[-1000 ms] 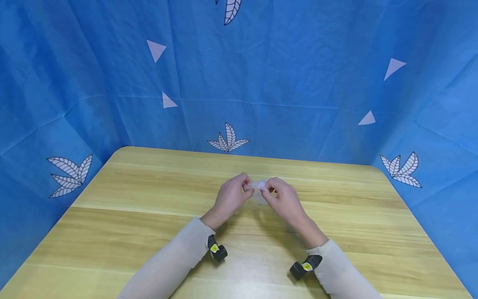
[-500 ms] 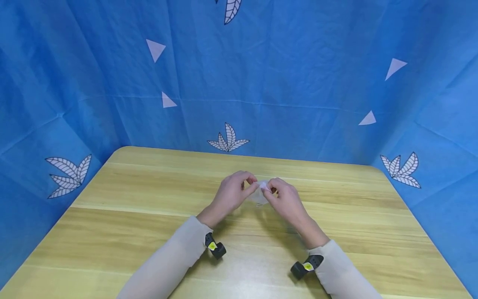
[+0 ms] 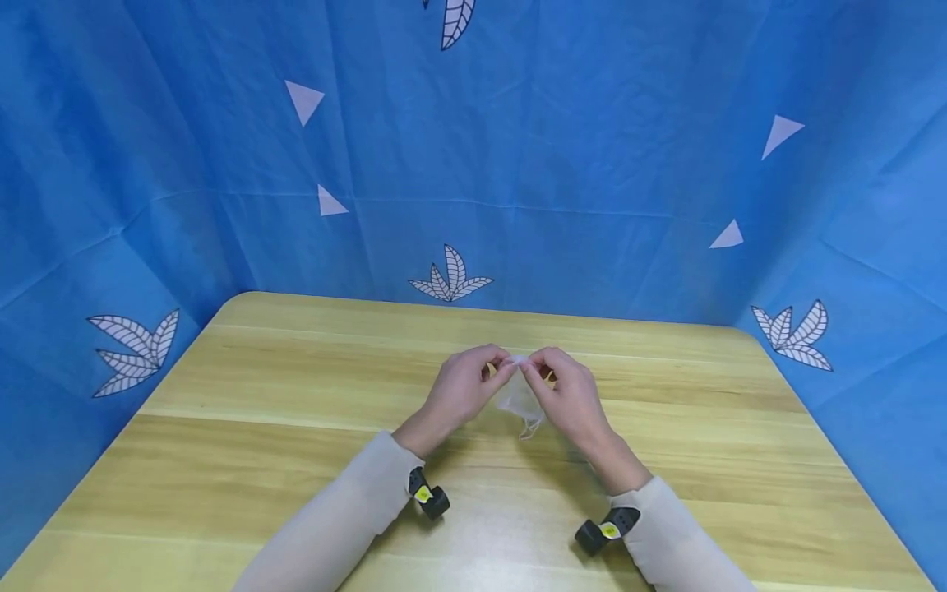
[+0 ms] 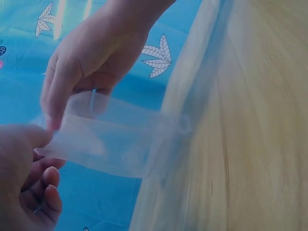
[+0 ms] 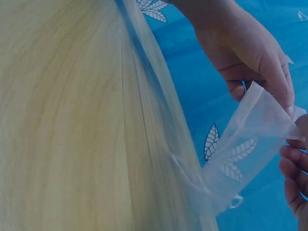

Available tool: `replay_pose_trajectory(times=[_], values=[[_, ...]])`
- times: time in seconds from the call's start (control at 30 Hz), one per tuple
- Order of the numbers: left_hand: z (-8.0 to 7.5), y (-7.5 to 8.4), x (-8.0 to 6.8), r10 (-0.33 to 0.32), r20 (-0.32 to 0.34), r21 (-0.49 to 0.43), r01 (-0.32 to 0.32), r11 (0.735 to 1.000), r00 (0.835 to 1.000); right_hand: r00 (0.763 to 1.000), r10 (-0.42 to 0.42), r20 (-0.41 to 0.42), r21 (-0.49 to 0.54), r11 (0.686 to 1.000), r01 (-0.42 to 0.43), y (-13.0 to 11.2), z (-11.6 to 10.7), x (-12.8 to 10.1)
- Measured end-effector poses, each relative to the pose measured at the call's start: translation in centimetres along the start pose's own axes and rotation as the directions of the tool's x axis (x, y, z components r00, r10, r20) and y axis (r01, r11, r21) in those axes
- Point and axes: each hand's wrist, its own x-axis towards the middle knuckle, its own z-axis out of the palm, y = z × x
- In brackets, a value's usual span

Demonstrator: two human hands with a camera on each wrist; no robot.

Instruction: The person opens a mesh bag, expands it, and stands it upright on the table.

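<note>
Above the middle of the wooden table (image 3: 259,395), both hands hold up a small see-through mesh pouch (image 3: 520,400) by its top edge. My left hand (image 3: 501,367) pinches the left part of that edge and my right hand (image 3: 530,372) pinches the right part, fingertips nearly touching. The pouch hangs below them with a thin drawstring loop at its lower end. In the left wrist view the pouch (image 4: 115,139) stretches between my left hand (image 4: 29,144) and right hand (image 4: 57,110). The right wrist view shows the pouch (image 5: 240,159) spread open, its loop dangling.
A blue cloth backdrop (image 3: 592,164) with white leaf and triangle prints walls the table on three sides. Black wrist cameras (image 3: 429,497) sit on both beige sleeves near the table's front.
The pouch, bunched between the fingertips before, now hangs down longer below the hands. Both hands stay in about the same spot, still pinching it.
</note>
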Motion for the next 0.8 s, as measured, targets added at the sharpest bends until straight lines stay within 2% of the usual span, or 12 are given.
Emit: replay_pose_trajectory(times=[0.27, 0.53, 0.67, 0.8], values=[[-0.22, -0.03, -0.11, -0.017, -0.007, 0.017, 0.017, 1.000, 1.000, 1.000, 0.000, 0.006, -0.047, 0.999, 0.000, 0.01, 0.07, -0.03], [-0.38, -0.08, -0.16, -0.008, 0.052, -0.041, 0.010, 0.999, 0.999, 0.998, 0.036, 0.046, -0.041, 0.999, -0.034, -0.07, 0.03, 0.02], [-0.43, -0.08, -0.08, 0.003, 0.019, -0.004, -0.003, 1.000, 1.000, 0.998, 0.038, 0.054, -0.037, 0.999, -0.036, -0.14, -0.04, -0.02], [-0.45, -0.10, -0.15, 0.044, -0.015, 0.032, -0.043, 0.999, 0.999, 0.998, 0.034, 0.053, -0.030, 0.999, -0.033, -0.28, 0.01, -0.02]])
